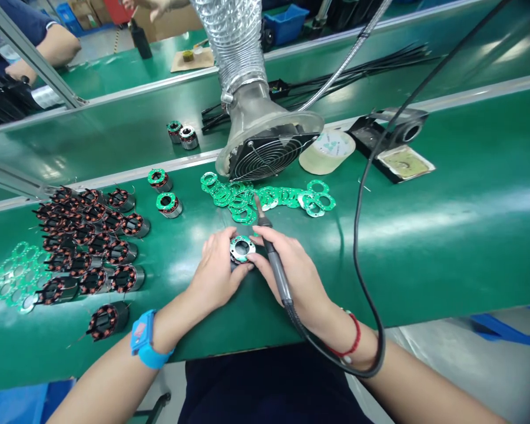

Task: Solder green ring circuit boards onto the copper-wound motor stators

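Observation:
A motor stator (242,259) topped with a green ring-shaped circuit board sits upright between my hands, near the front of the bench. My left hand (214,265) is closed round its left side, thumb in front. In my right hand (297,272) lies a soldering iron (277,268), its tip pointing forward and away from the stator. The thumb and a finger of that same hand also touch the stator's right side. Loose ring boards (269,197) lie just beyond the iron's tip. Two stators with boards fitted (169,204) stand further left.
Rows of bare wound stators (92,247) fill the left, beside more ring boards (20,274). A fume extractor (269,154) hangs ahead, near a tape roll (328,152) and an iron stand (391,138). The iron's cable (357,235) loops over my right forearm. Another person's arm (55,50) shows behind.

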A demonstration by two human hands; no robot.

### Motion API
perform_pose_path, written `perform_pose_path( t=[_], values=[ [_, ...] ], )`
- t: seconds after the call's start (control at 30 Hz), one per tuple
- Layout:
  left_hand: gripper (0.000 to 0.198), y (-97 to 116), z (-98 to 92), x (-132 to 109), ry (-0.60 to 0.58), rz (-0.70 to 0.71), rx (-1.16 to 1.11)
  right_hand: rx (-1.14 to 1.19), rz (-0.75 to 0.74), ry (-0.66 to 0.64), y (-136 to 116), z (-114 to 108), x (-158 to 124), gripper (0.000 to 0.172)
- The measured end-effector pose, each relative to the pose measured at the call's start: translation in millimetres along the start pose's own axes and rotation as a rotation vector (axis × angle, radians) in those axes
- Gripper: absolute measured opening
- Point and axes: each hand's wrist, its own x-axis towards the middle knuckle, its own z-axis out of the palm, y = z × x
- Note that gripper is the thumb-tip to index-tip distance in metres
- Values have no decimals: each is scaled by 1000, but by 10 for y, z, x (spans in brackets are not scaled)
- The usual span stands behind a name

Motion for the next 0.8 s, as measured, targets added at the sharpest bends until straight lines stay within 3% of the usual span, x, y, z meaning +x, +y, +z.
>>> perform_pose_path(
  t=[0.17, 0.27, 0.37, 0.47, 0.63, 0.8],
  values=[
    [45, -3, 38, 37, 28, 82, 39, -148, -171, 34, -17, 1, -41, 29],
    [39, -66, 1, 83, -8, 144, -17, -128, -138, 31, -2, 30, -33, 33],
    [51, -118, -23, 83, -35, 187, -101, -60, -104, -2, 21, 67, 0, 40],
    [64, -92, -37, 4, 27, 86, -148, -26, -118, -31, 36, 89, 23, 39],
    [48, 36, -44, -156, 84, -5, -22, -26, -61, -21, 33, 108, 11, 37],
    [61, -4, -11, -122, -10, -128, -402, -12, -64, 15, 41, 128, 15, 36]
  ],
)
